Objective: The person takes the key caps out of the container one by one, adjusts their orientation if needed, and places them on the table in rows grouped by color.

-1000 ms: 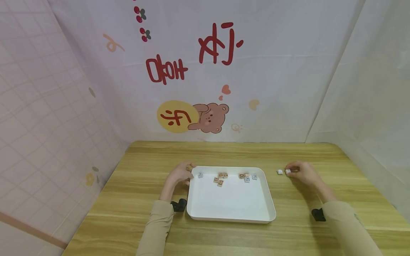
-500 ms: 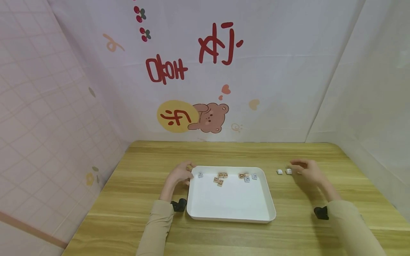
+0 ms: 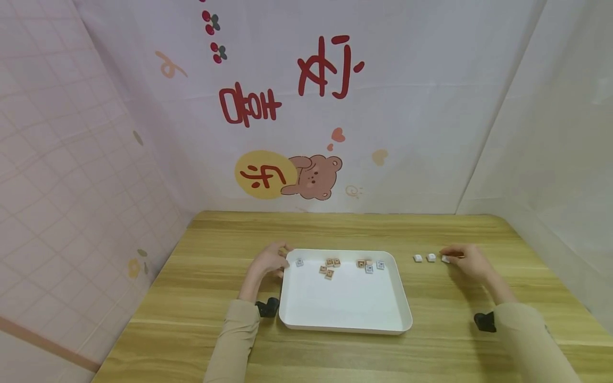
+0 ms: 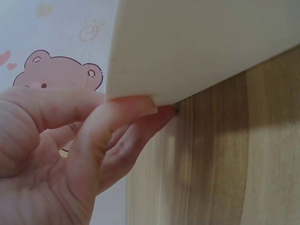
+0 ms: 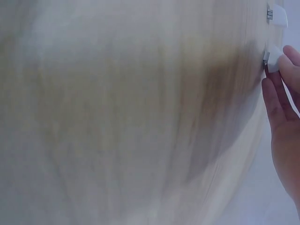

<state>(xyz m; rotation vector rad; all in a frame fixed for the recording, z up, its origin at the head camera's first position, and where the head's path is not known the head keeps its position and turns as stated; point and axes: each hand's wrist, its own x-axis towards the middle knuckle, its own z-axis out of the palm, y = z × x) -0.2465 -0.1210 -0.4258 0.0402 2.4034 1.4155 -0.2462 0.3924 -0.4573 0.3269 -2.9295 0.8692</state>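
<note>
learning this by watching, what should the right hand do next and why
Probably settle the pinched white keycap on the table and loosen the fingers of the right hand: two more white keycaps sit there in a row, and this one is at the row's right end. Whether it touches the table yet is hard to tell.

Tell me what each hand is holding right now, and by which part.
Right hand: the rightmost white keycap, by its edges, exact contacts unclear. Left hand: the white tray, at its far left corner.
</note>
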